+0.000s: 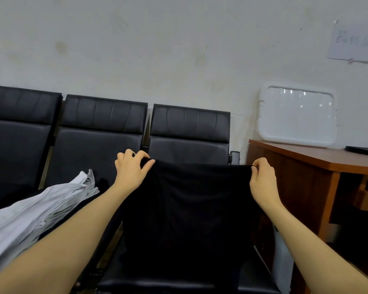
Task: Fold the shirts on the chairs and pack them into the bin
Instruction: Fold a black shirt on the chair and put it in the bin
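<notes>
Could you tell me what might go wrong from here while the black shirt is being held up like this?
The left hand and right hand only pinch the black shirt at its top edge, so a corner could slip and spoil the fold. Its lower part hangs over the dark chair, where creases are hard to see. The white shirt lies close and could get dragged.

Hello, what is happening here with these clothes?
A person is holding up a black shirt by its top edge, the left hand pinching one corner and the right hand the other, so that it hangs spread out in front of the black chairs. It is not folded yet. A white shirt lies crumpled on the chairs to the left.
</notes>
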Action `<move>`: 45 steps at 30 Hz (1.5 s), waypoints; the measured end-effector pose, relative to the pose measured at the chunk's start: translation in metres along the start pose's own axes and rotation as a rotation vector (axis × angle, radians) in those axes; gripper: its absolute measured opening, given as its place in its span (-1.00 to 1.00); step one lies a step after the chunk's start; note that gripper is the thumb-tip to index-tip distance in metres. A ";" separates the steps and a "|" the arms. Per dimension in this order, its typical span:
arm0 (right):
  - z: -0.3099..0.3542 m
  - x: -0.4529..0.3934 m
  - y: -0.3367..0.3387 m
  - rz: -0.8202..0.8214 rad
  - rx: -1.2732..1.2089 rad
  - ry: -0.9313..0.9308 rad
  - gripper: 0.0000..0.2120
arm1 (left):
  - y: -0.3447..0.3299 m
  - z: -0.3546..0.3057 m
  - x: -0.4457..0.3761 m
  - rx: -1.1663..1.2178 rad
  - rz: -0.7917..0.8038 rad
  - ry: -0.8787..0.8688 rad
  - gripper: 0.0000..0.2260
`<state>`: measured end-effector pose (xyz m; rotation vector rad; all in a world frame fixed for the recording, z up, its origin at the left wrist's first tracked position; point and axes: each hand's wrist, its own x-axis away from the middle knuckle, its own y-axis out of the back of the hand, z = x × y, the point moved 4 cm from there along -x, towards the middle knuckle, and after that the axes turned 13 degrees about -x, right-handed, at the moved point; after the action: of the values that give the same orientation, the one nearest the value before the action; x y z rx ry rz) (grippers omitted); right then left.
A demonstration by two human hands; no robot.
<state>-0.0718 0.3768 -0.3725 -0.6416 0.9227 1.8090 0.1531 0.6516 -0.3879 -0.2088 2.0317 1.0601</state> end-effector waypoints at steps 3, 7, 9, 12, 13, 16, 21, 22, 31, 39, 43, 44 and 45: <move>0.005 0.001 0.004 0.087 0.156 0.024 -0.93 | 0.013 -0.003 0.003 -0.071 -0.046 -0.074 -0.82; 0.017 0.006 0.015 0.070 0.168 0.056 -0.88 | 0.033 -0.010 0.009 0.012 -0.195 -0.049 -0.90; 0.027 0.007 0.023 0.000 0.097 0.078 -0.89 | 0.044 -0.016 0.011 0.057 -0.250 -0.019 -0.91; 0.044 0.004 0.035 -0.070 0.039 0.119 -0.89 | 0.064 -0.028 0.012 0.095 -0.315 -0.009 -0.91; 0.050 0.003 0.039 -0.099 0.021 0.133 -0.90 | 0.072 -0.032 0.012 0.109 -0.335 -0.016 -0.90; 0.069 -0.001 0.053 -0.222 -0.073 0.160 -0.91 | 0.095 -0.044 0.009 0.150 -0.386 -0.049 -0.90; 0.099 -0.006 0.068 -0.310 -0.148 0.181 -0.90 | 0.128 -0.062 0.004 0.215 -0.473 -0.080 -0.90; 0.103 -0.007 0.071 -0.321 -0.146 0.200 -0.90 | 0.132 -0.063 0.003 0.218 -0.487 -0.085 -0.90; 0.091 -0.009 0.061 -0.203 -0.083 0.209 -0.91 | 0.114 -0.045 0.004 0.160 -0.436 -0.044 -0.91; -0.016 0.047 -0.025 0.142 0.169 0.076 -0.91 | -0.011 0.018 0.065 -0.055 -0.070 0.001 -0.87; -0.069 0.074 -0.068 0.298 0.249 -0.006 -0.88 | -0.072 0.050 0.092 -0.119 0.070 0.023 -0.87; -0.080 0.077 -0.077 0.321 0.264 -0.019 -0.88 | -0.086 0.057 0.095 -0.126 0.097 0.028 -0.87; -0.090 0.079 -0.085 0.339 0.274 -0.034 -0.88 | -0.098 0.064 0.098 -0.131 0.121 0.032 -0.88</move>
<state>-0.0221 0.3651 -0.5102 -0.2927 1.2889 1.9303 0.1734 0.6573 -0.5389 -0.1732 2.0262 1.2740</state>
